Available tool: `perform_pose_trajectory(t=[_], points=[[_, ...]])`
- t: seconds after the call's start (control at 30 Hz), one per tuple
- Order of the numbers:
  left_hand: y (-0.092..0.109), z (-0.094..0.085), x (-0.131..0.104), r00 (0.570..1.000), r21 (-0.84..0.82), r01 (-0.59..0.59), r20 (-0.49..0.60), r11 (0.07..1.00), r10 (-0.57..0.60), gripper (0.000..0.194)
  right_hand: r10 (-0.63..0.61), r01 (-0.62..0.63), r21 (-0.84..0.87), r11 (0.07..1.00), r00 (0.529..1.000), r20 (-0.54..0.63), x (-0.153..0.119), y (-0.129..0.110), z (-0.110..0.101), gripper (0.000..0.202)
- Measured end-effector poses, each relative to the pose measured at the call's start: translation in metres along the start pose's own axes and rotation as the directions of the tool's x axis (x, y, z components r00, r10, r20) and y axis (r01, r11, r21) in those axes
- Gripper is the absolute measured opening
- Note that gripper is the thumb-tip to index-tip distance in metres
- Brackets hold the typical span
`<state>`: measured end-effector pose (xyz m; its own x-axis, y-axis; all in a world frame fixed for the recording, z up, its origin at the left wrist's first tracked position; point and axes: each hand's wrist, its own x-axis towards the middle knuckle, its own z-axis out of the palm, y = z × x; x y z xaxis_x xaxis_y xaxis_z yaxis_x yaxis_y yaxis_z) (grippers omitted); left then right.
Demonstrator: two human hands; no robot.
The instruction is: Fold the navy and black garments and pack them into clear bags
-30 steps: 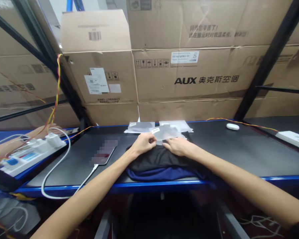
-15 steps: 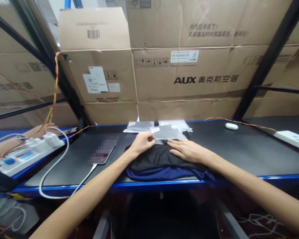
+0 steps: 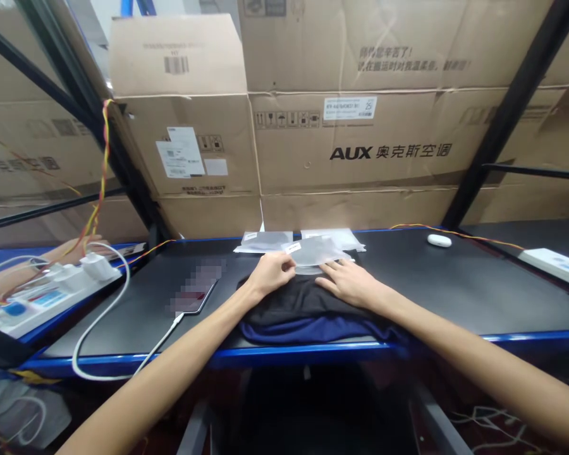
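A translucent plastic bag (image 3: 313, 251) with a small white label lies on folded dark cloth (image 3: 289, 309). My left hand (image 3: 272, 272) is closed, thumb and fingertips pinching at the bag's near left corner. With fingers stretched out, my right hand (image 3: 348, 281) rests palm down on the cloth, its fingertips at the bag's near right edge. Blue fabric (image 3: 308, 331) shows under the black layer along the table's front. Behind the bag lie two similar plastic bags, a left one (image 3: 268, 241) and a right one (image 3: 336, 237).
A phone (image 3: 196, 294) on a white charging cable (image 3: 78, 341) lies left on the black tabletop (image 3: 455, 297). Power strips stand at the left (image 3: 57, 294) and right (image 3: 557, 266). A white earbud case (image 3: 439, 241) sits back right. Cardboard (image 3: 360, 170) walls the rear. Another person's arm (image 3: 52, 259) shows far left.
My right hand has slid slightly forward and left, its fingers now closer to the bag's near edge. My left hand keeps its pinch in nearly the same place.
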<state>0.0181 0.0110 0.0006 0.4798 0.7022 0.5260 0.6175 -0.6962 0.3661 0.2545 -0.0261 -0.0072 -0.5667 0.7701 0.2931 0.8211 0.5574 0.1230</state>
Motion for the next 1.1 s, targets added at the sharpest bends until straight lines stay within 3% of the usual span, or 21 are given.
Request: perform_pose_trajectory(t=[0.13,0.37,0.43,0.53,0.6,0.7,0.83,0.97,1.1], points=[[0.001,0.001,0.000,1.000,-0.015,-0.006,-0.007,1.000,0.006,0.013,-0.065,0.062,-0.037,0.997,0.995,-0.073,-0.012,-0.002,-0.002,0.053],[0.001,0.003,-0.001,0.998,-0.032,-0.057,0.039,0.998,0.058,0.014,0.191,-0.189,-0.028,0.982,0.972,0.133,0.007,-0.011,-0.001,0.060],[0.000,0.003,-0.001,0.998,-0.007,-0.061,0.028,0.998,0.061,0.015,0.159,-0.156,-0.042,0.987,0.982,0.101,0.007,-0.012,-0.001,0.059],[0.000,0.004,-0.002,0.998,0.036,-0.063,0.014,0.997,0.062,0.014,0.014,-0.016,-0.084,0.996,1.000,-0.020,-0.002,-0.013,-0.003,0.055],[0.000,0.003,-0.002,0.998,0.059,-0.069,0.009,0.996,0.069,0.013,-0.075,0.065,-0.116,0.991,0.993,-0.086,-0.012,-0.013,-0.004,0.054],[0.001,0.001,-0.002,0.997,0.078,-0.080,0.015,0.994,0.079,0.013,-0.113,0.099,-0.114,0.989,0.986,-0.125,-0.026,-0.010,-0.008,0.049],[-0.005,-0.006,0.001,0.996,0.071,-0.085,0.043,0.994,0.082,0.014,-0.167,0.175,0.024,0.984,0.967,-0.191,-0.036,0.008,-0.014,0.037],[-0.017,-0.013,0.004,0.993,0.164,-0.064,0.105,0.984,0.047,0.023,-0.148,0.227,0.202,0.953,0.927,-0.344,-0.036,0.041,-0.012,0.030],[-0.021,-0.015,0.004,0.989,0.215,-0.078,0.143,0.973,0.048,0.038,-0.173,0.231,0.164,0.959,0.937,-0.304,-0.032,0.065,-0.005,0.036]])
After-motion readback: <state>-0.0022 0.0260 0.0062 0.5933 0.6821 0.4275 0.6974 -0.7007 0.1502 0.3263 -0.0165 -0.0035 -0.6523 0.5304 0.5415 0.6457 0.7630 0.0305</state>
